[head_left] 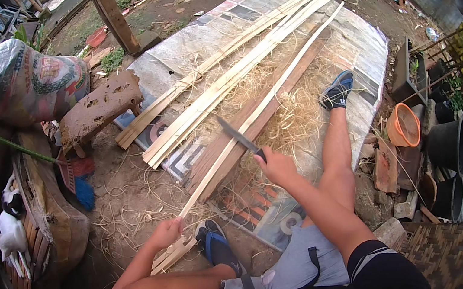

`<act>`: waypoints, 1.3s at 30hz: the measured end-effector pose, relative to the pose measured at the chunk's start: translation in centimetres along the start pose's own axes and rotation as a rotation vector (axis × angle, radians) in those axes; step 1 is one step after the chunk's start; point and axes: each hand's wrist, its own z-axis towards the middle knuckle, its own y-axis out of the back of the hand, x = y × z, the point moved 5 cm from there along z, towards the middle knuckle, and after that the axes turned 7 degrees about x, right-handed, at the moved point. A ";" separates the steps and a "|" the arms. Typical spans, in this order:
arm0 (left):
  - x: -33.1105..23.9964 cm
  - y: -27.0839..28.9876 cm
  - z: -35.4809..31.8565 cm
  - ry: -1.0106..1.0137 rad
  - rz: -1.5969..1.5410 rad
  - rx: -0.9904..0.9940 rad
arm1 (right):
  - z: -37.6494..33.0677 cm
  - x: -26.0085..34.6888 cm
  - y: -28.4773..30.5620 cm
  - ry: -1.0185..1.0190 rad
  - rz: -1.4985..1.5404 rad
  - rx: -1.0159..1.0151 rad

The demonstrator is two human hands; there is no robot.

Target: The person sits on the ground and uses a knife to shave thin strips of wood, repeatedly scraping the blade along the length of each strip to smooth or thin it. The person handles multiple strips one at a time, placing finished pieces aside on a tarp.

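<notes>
My right hand is closed round the handle of a knife, whose blade lies across a long pale strip of wood or bamboo. The near end of that strip is gripped by my left hand, close to my left knee. Beneath the strip runs a brown plank, slanting away to the far right. Beyond the plank, more pale strips lie side by side in bundles. Curly thin shavings are heaped along the plank's right side.
A printed sheet covers the ground under the work. On the left stand a low wooden bench, a stuffed sack and a white-and-black cat on slats. Orange and black pots line the right. A wooden post rises behind.
</notes>
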 end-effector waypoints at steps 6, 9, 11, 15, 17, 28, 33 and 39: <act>0.3 -0.2 -1.3 0.027 -0.298 0.148 | -2.5 0.8 -2.1 0.215 -0.102 0.072; -0.3 0.5 -1.2 0.049 -0.259 0.154 | -0.4 -1.1 -0.6 0.037 -0.036 0.050; -0.7 0.2 -1.4 0.094 -0.255 0.169 | -4.0 2.9 -2.6 0.338 -0.141 0.074; 2.2 2.1 -3.1 0.138 -0.391 0.344 | -0.2 -3.6 1.1 0.010 -0.105 -0.126; -0.1 2.0 -2.1 0.159 -0.204 0.325 | 1.7 -7.9 3.1 -0.276 -0.010 -0.148; -8.6 -0.8 -0.8 -0.058 0.626 -0.305 | 1.8 -8.0 3.4 -0.157 -0.099 -0.206; -6.6 0.2 0.2 -0.037 0.677 -0.208 | 1.1 -3.1 3.0 -0.134 0.061 -0.020; -6.7 -1.3 -0.2 0.010 0.691 -0.255 | -7.2 6.6 -1.1 0.316 -0.110 0.220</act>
